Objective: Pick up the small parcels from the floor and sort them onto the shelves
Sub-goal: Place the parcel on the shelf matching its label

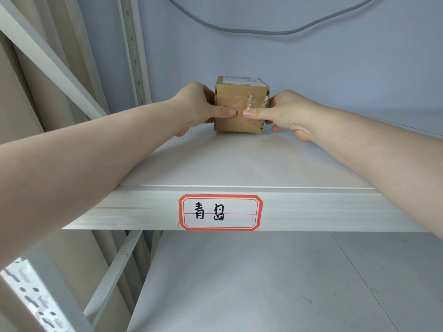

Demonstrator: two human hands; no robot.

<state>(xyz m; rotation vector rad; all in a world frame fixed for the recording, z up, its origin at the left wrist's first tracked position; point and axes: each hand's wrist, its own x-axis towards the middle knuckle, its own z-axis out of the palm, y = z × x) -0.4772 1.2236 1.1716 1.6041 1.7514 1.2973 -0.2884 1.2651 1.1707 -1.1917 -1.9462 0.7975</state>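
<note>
A small brown cardboard parcel (pixel 241 101), cube-shaped with clear tape and a white label on top, rests on the white shelf (pixel 239 164) near its back. My left hand (pixel 199 106) holds its left side, thumb pressed on the front face. My right hand (pixel 287 111) holds its right side, thumb also on the front. The two thumb tips nearly meet. The fingers behind the box are hidden.
The shelf's front edge carries a red-bordered paper label (pixel 220 212) with handwritten characters. A lower shelf (pixel 275 283) lies beneath. White perforated rack posts (pixel 134 51) and a beige curtain (pixel 28 97) stand at the left. A grey cable (pixel 263 32) hangs on the blue wall behind.
</note>
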